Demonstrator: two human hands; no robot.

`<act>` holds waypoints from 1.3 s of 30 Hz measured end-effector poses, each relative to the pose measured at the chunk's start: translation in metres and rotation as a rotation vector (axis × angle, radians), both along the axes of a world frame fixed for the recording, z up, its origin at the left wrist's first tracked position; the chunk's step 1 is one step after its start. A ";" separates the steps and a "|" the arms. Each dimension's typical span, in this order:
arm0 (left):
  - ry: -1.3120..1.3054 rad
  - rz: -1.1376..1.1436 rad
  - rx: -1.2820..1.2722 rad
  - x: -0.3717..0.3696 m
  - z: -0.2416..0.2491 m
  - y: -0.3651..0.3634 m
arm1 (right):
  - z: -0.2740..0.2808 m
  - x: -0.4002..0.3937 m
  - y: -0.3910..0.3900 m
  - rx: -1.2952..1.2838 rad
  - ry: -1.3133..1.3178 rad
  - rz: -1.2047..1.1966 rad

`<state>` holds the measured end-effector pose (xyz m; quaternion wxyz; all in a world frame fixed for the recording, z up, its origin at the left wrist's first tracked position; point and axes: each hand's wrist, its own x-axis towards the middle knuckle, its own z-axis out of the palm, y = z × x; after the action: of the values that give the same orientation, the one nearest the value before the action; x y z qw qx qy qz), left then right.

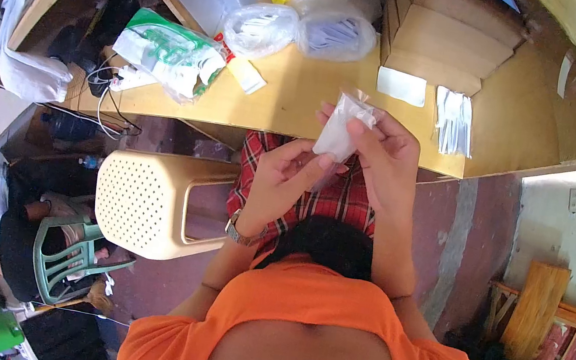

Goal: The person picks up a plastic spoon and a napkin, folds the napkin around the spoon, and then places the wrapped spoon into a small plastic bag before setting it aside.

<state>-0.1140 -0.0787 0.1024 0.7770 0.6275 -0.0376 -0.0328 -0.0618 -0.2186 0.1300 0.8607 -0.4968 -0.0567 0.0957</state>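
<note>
A small clear plastic packet with something white inside (338,134) is held up over the table's front edge. My left hand (287,176), with a watch at the wrist, pinches its lower corner between thumb and fingers. At the upper right side, my right hand (387,154) grips the packet with the thumb on its face and fingers behind. Loose clear film stands up at the packet's top. What the white content is, I cannot make out. Nearest on the table are a white paper (402,87) and a row of slim white packets (453,123).
Two clear bags of white packets (260,29) (335,36) stand at the back, beside a cardboard box (443,36). A green-and-white bag (169,50) lies at left near cables. A cream stool (139,202) and a green chair (72,252) with a person nearby are at left.
</note>
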 end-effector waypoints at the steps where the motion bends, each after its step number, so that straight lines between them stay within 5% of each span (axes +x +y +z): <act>1: 0.003 -0.007 0.031 0.000 0.001 0.002 | 0.003 -0.001 0.002 0.054 0.001 -0.014; 11: 0.003 -0.087 -0.169 -0.002 0.000 -0.002 | 0.004 0.000 -0.011 0.062 0.000 0.016; 20: -0.035 -0.031 -0.008 0.014 0.019 0.002 | -0.005 -0.002 -0.005 -0.031 -0.070 0.021; 39: -0.221 0.151 -0.093 0.009 0.043 -0.001 | 0.011 -0.021 -0.012 -0.133 -0.291 -0.139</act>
<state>-0.1052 -0.0793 0.1459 0.7966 0.5917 -0.0772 0.0968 -0.0825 -0.2308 0.1409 0.8133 -0.5638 -0.1400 -0.0335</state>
